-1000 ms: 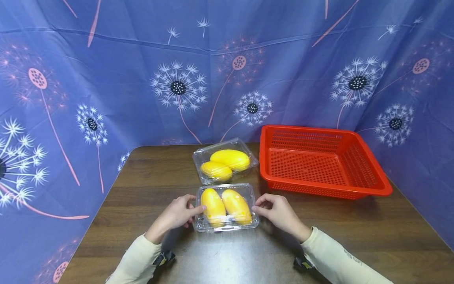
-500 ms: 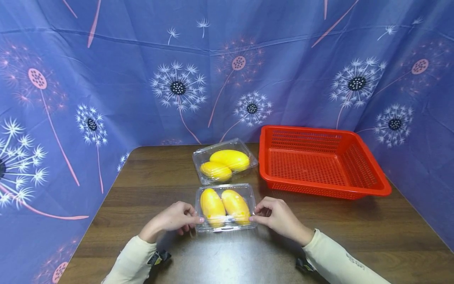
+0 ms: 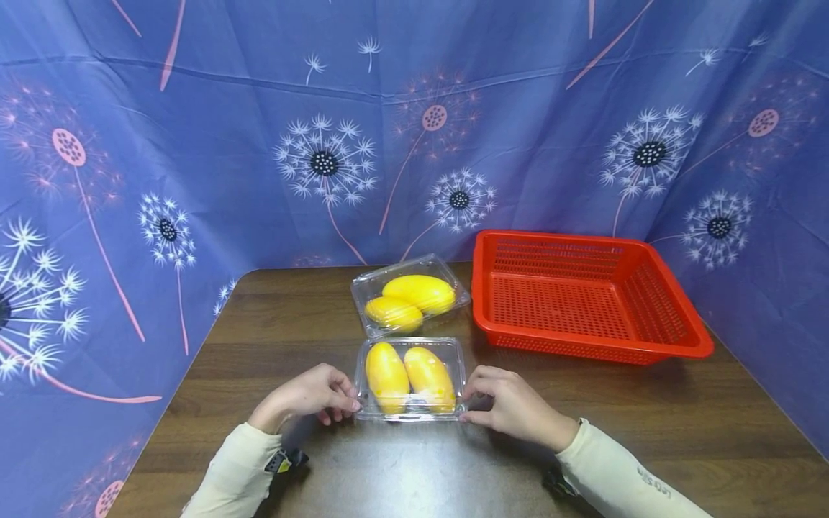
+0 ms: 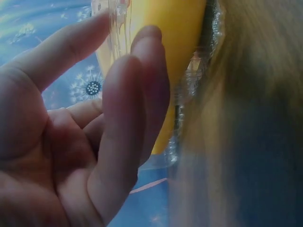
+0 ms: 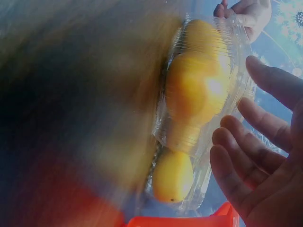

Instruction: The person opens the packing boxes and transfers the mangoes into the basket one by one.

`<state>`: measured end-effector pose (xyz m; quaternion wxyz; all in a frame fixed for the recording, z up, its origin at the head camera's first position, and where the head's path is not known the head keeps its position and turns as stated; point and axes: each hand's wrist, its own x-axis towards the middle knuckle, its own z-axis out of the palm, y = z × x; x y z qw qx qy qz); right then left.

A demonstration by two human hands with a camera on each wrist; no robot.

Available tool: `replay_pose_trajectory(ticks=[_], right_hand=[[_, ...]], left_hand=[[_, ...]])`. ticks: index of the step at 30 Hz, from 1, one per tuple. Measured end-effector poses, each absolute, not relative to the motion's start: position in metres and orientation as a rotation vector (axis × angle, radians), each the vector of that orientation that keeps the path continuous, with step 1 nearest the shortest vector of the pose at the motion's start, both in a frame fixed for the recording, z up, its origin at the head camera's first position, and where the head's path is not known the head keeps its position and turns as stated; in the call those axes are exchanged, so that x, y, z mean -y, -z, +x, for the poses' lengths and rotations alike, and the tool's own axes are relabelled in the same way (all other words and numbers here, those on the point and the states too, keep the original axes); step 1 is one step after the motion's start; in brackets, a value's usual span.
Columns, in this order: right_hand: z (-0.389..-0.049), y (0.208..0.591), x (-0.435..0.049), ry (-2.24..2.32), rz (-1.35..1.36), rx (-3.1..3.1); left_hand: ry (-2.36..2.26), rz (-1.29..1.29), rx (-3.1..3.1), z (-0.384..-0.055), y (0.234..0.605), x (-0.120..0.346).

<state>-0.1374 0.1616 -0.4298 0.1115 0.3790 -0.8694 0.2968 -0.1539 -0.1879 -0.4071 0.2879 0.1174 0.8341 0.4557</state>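
Observation:
A clear plastic clamshell box (image 3: 414, 416) with two yellow mangoes lies in front of me, its lid down. At its front left corner is my left hand (image 3: 312, 394), thumb tip right at the rim and the other fingers loosely bent beside the wall. My right hand (image 3: 514, 404) is at the front right corner, thumb low and fingers bent close to the side. In the right wrist view those fingers (image 5: 253, 146) spread apart beside the box with nothing between them. The left wrist view shows a mango (image 4: 182, 28) through the plastic behind my left fingers (image 4: 124, 109).
Just behind, a second clear clamshell box (image 3: 363, 288) lies at a slant with two mangoes inside. A red perforated plastic basket (image 3: 583, 342) stands at the back right of the wooden table (image 3: 272, 302). A blue dandelion-print cloth (image 3: 246, 144) hangs around the table's back and sides.
My left thumb has slid from the lid's left side toward the front left corner. The right thumb has moved down to the front right corner. The boxes and basket stay put.

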Motion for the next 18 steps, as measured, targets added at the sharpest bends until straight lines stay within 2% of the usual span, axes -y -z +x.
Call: replay_pose_trajectory(ticks=[10,18], right_hand=[[-0.1399,0.4301,-0.1598,-0.666,1.335,2.226],[-0.1424,0.4328,-0.1611,-0.589,1.325,2.220]], left_hand=[[-1.202,0.300,-2.251,-0.1518,0.4033,0.1868],[-1.218,0.334,-2.259,-0.1543,0.4089,0.1859]])
